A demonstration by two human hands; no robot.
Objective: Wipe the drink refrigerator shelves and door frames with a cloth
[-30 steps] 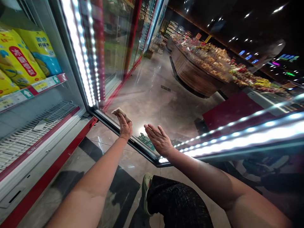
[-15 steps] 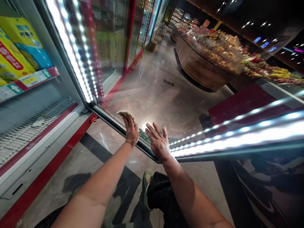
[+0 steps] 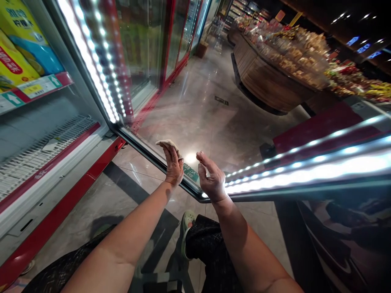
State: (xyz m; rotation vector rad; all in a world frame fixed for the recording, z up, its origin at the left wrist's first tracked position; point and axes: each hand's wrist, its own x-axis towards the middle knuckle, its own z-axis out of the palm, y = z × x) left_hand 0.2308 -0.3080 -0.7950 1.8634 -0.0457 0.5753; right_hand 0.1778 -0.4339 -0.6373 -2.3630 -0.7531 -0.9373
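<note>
My left hand (image 3: 174,169) holds a folded, off-white cloth (image 3: 168,144) near the lower edge of a glass cooler door (image 3: 171,126). The cloth shows above and behind the fingers; whether it presses on the glass I cannot tell. To its right, my right hand (image 3: 211,179) is open, fingers partly bent and thumb apart, with nothing in it. That hand is by the door's lower corner, beside the bright LED strip (image 3: 293,177). A green sticker (image 3: 190,172) shows on the glass between my hands. The dark door frame (image 3: 143,151) runs below them.
At left is the open cooler, with yellow bags (image 3: 23,44) on a shelf and a white wire rack (image 3: 45,150) below. Beyond the glass stands a wooden display counter (image 3: 271,83) heaped with packaged goods. My green clog (image 3: 187,232) is on the tiled floor.
My right hand has gone from spread fingers to a more bent, sideways pose. My left hand and the cloth have shifted slightly right in view, and the whole view has moved a little.
</note>
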